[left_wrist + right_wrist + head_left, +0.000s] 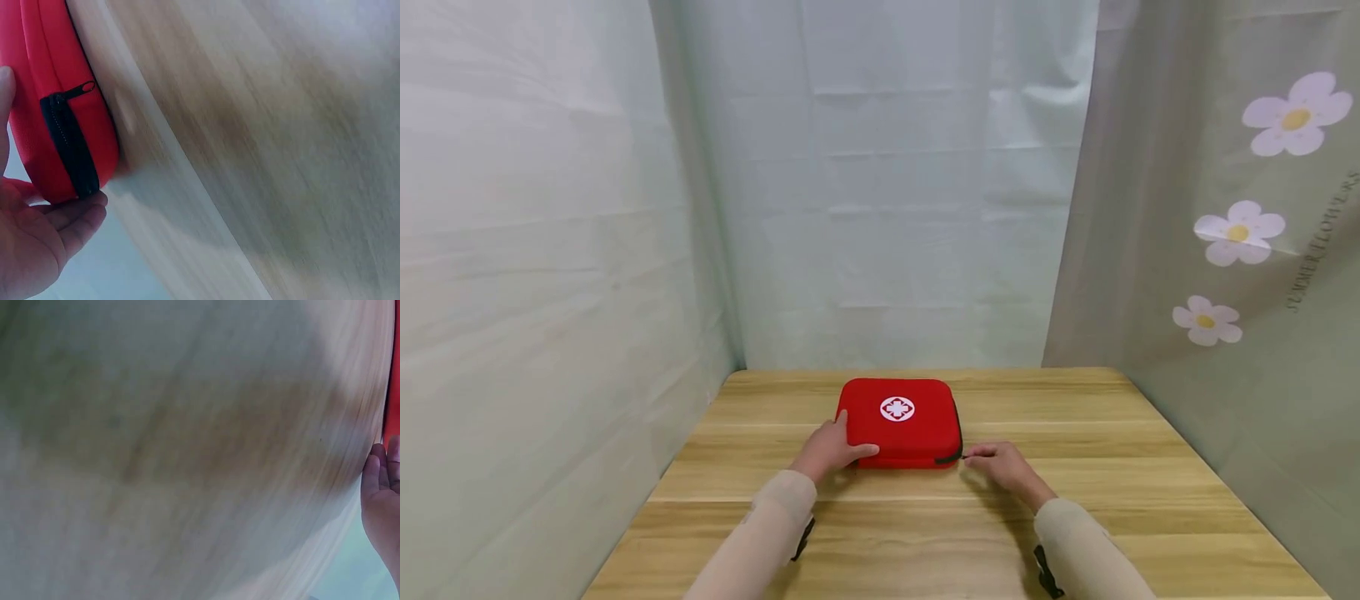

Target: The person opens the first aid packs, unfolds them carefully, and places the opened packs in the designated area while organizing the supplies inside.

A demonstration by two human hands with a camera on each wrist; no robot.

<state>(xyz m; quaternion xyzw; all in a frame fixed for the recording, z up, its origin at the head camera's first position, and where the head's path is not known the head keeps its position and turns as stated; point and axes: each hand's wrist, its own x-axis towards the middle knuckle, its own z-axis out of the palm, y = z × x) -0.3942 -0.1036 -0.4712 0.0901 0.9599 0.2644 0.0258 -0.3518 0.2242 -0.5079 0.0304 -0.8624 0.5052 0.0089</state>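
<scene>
A red first-aid case (857, 404) with a white round cross emblem (897, 408) lies closed on the table. At its front left corner my left hand (827, 450) holds it, thumb along the front and fingers at the left side. The left wrist view shows that hand's fingers (81, 219) against the case's end, beside a black zipper strip (70, 140) with a metal zipper pull (80, 90) hanging free. My right hand (1006, 468) pinches a dark zipper pull at the front right corner. In the right wrist view that hand (382, 494) appears only at the right edge.
The case rests on a light wood-grain table (910, 533). Pale curtains (910, 183) hang behind the table and along both sides. White flowers (1238, 233) are printed on the right curtain.
</scene>
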